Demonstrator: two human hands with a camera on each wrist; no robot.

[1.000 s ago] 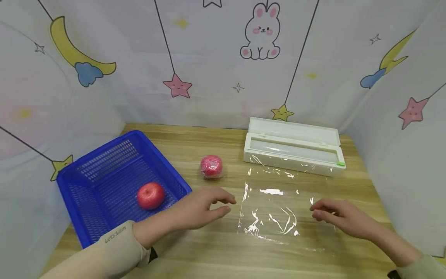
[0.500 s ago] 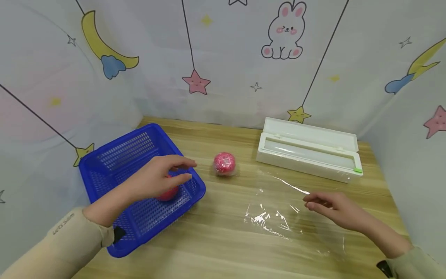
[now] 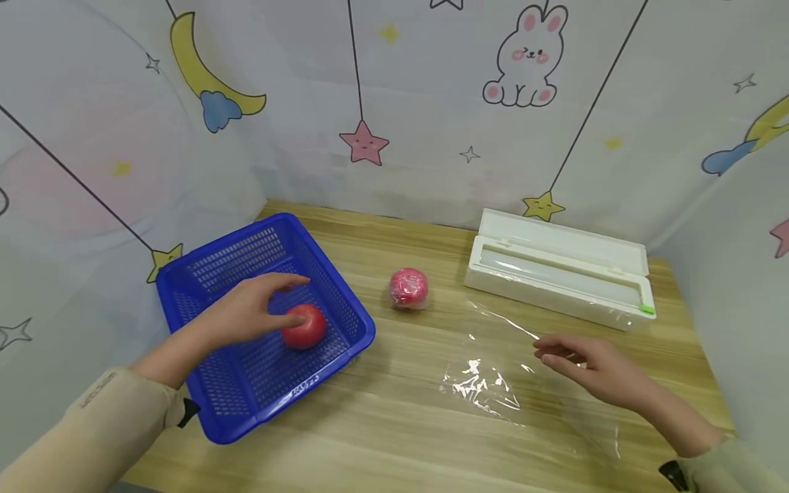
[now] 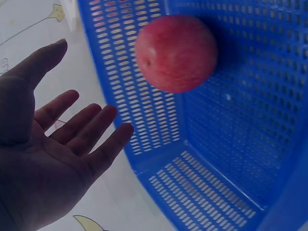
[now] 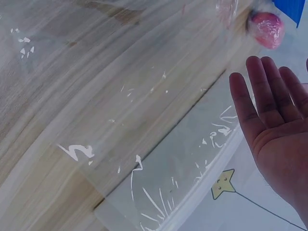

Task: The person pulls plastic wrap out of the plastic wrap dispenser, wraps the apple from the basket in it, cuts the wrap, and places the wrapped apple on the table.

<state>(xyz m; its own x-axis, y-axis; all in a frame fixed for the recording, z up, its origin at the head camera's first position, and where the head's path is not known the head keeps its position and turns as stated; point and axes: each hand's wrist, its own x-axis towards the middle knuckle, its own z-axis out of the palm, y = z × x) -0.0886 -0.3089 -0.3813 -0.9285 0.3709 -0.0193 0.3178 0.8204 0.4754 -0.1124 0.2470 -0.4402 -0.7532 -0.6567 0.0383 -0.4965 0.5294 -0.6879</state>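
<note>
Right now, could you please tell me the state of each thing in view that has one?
Basket: upright, holding one apple
Apple: unwrapped
Wrapped fruit: covered in clear film
Film: spread out, creased
Box: lid open
Left hand: fingers apart, holding nothing
Right hand: fingers extended

The left hand (image 3: 240, 312) and right hand (image 3: 596, 368) are bare. The beige left sleeve (image 3: 92, 428) bears small dark lettering (image 3: 98, 389); the right sleeve (image 3: 727, 469) is pale grey-green. A black piece (image 3: 188, 412) shows at each cuff (image 3: 161, 398).
</note>
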